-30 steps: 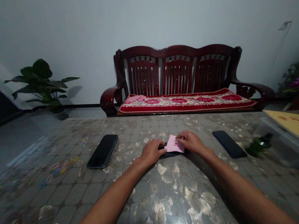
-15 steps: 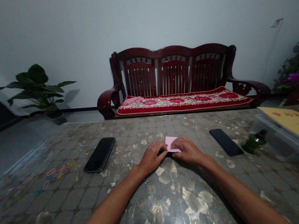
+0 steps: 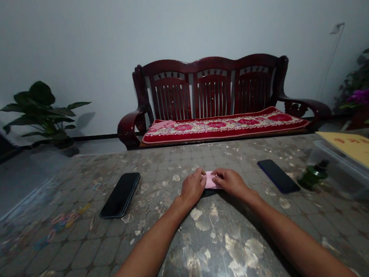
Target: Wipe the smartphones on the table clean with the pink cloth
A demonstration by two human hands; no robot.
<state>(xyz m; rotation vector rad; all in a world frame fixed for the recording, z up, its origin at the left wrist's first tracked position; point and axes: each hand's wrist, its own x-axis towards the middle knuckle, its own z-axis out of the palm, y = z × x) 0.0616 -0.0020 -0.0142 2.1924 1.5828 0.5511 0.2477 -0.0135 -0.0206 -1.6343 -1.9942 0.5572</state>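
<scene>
A small piece of pink paper (image 3: 210, 180) is between my hands near the middle of the table. My left hand (image 3: 193, 188) has its fingers closed on the paper's left edge. From the other side, my right hand (image 3: 231, 181) pinches the right part, its thumb and fingertips bent onto the sheet. Under the near edge of the paper is a dark strip; whether it is shadow or an object I cannot tell. The fingers cover both side edges of the paper.
A black phone (image 3: 121, 195) lies to the left, with several coloured rubber bands (image 3: 65, 219) beyond it. On the right are a dark blue phone (image 3: 278, 175), a green bottle (image 3: 314, 174) and a clear plastic box (image 3: 345, 174) under a yellow sheet (image 3: 367, 153). A wooden bench (image 3: 214, 92) stands behind the table.
The pink paper now looks lower and flatter, with its raised back edge gone down. My left fingers have moved up onto it. The view has shifted slightly.
</scene>
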